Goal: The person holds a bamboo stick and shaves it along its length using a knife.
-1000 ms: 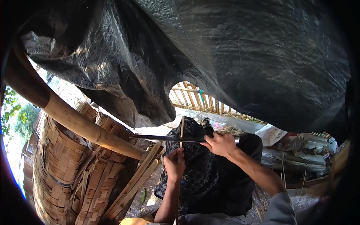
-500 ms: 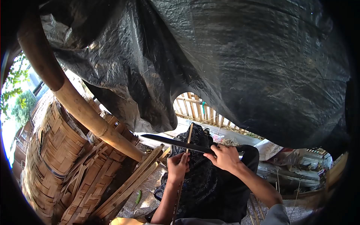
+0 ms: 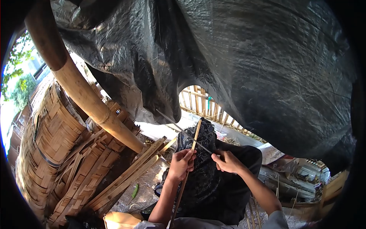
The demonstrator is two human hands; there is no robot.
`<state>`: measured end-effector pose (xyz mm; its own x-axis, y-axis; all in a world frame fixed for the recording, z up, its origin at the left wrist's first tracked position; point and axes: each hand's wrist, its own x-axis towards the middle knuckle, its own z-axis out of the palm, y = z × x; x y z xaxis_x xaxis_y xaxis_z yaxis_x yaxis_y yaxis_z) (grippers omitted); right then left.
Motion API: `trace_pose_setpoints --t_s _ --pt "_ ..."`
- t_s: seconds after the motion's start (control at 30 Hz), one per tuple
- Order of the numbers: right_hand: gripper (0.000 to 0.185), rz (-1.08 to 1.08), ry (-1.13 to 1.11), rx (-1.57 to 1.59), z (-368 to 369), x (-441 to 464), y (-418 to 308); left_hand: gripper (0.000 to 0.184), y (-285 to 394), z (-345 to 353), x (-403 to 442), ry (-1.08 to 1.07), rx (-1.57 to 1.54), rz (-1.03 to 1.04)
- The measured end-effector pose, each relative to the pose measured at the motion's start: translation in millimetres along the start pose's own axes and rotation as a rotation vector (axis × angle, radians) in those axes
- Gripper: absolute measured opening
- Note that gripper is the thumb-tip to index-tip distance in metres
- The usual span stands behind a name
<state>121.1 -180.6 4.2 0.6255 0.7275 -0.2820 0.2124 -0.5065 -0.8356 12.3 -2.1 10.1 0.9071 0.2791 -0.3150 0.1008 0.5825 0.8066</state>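
Observation:
My left hand is closed around a thin bamboo strip. The strip's pale upper end sticks up above the fingers, and its lower part runs down toward my body. In my right hand is the handle of a long knife, mostly covered by the fingers. Its narrow, dark blade slants up to the left and crosses the strip just above my left hand. Whether the edge touches the strip I cannot tell. Beneath both hands, dark patterned cloth covers my lap and knee.
To the left stand rolled woven bamboo mats, a thick bamboo pole and split bamboo lengths. A black plastic sheet hangs in front. A green chili-like pod lies on the ground. Beyond is a bamboo fence.
The knife has turned from broadside to nearly edge-on, and its tip has swung upward. My right hand has dropped slightly. The strip leans a little more to the right.

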Motion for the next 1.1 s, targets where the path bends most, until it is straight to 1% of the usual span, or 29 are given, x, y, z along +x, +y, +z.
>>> trace_pose_setpoints --t_s 0.03,0.07,0.13,0.17,0.23,0.3,0.37,0.4,0.47,0.53,0.6,0.63,0.67,0.7,0.73,0.8,0.83,0.87,0.93,1.0,1.03,1.07,1.1 --pt "0.043 0.03 -0.051 0.045 -0.4 1.0 1.1 0.017 0.2 0.5 -0.9 0.004 0.004 -0.006" --pt "0.043 0.031 -0.056 0.04 1.2 3.0 2.8 0.017 1.0 0.3 -0.3 0.006 0.011 -0.01" --pt "0.043 -0.103 0.152 -0.122 9.8 2.8 9.2 0.017 -0.9 -1.5 0.6 -0.002 0.006 -0.001" --pt "0.043 -0.101 0.146 -0.127 12.8 -0.1 7.6 0.017 -2.1 -2.2 1.3 -0.014 0.008 0.009" --pt "0.042 -0.269 0.354 -0.289 17.9 -8.7 0.2 0.017 -5.0 -3.1 2.2 -0.017 -0.003 0.025" --pt "0.043 -0.35 0.377 -0.393 21.4 -14.2 3.1 0.018 -6.0 -3.7 3.2 -0.028 -0.01 0.034" --pt "0.045 -0.439 0.391 -0.532 21.1 -22.0 -2.8 0.02 -5.2 -7.0 3.1 -0.02 -0.07 -0.027" --pt "0.045 -0.435 0.382 -0.537 20.1 -24.0 -6.5 0.022 -7.7 -8.2 7.1 -0.014 -0.032 -0.019" --pt "0.045 -0.39 0.335 -0.654 17.8 -23.9 -13.6 0.022 -5.4 -7.6 6.0 -0.009 0.015 -0.026" --pt "0.046 -0.41 0.374 -0.648 16.1 -14.1 -6.1 0.021 -7.8 -10.6 2.0 -0.036 0.005 0.008" --pt "0.048 -0.361 0.428 -0.763 8.1 -2.6 -1.2 0.021 -9.7 -9.4 0.3 -0.063 -0.012 0.042" --pt "0.049 -0.258 0.433 -0.736 -0.1 8.2 3.4 0.021 -9.1 -6.6 0.7 -0.01 -0.003 0.013" --pt "0.05 -0.231 0.443 -0.77 -12.6 16.6 1.9 0.021 -8.4 -3.4 -0.4 0.047 0.006 -0.022" --pt "0.049 -0.272 0.488 -0.775 -12.8 22.0 0.3 0.021 -1.7 3.4 2.6 0.107 0.119 0.013" --pt "0.049 -0.316 0.536 -0.781 -11.0 25.3 -1.3 0.02 -2.0 -0.5 9.1 0.102 0.084 0.009" --pt "0.048 -0.25 0.384 -0.705 -5.6 19.6 -12.9 0.019 1.3 -10.8 6.9 0.013 -0.101 -0.064" --pt "0.047 -0.391 0.428 -0.665 -0.3 15.9 -10.1 0.02 -0.8 -11.5 5.7 0.005 -0.124 -0.054" --pt "0.049 -0.437 0.363 -0.773 1.6 12.0 -11.0 0.02 -5.9 -10.8 1.8 0.0 -0.151 -0.047" --pt "0.051 -0.419 0.321 -0.839 0.9 11.0 -18.9 0.021 -5.8 -10.8 -0.1 -0.007 -0.156 -0.048" --pt "0.055 -0.355 0.61 -0.84 -5.7 41.9 11.0 0.022 -5.5 -17.1 -5.5 -0.067 -0.24 -0.176" --pt "0.041 -0.144 0.652 -0.748 -15.6 55.3 7.5 0.023 -4.4 -15.7 -7.8 -0.038 -0.21 -0.185" --pt "0.057 -0.036 0.667 -0.75 -24.4 59.8 1.4 0.022 1.3 -10.2 -15.5 -0.05 -0.184 -0.227" --pt "0.057 -0.024 0.599 -0.723 -29.1 59.9 1.4 0.022 -5.7 -7.0 -14.0 -0.073 -0.192 -0.22"
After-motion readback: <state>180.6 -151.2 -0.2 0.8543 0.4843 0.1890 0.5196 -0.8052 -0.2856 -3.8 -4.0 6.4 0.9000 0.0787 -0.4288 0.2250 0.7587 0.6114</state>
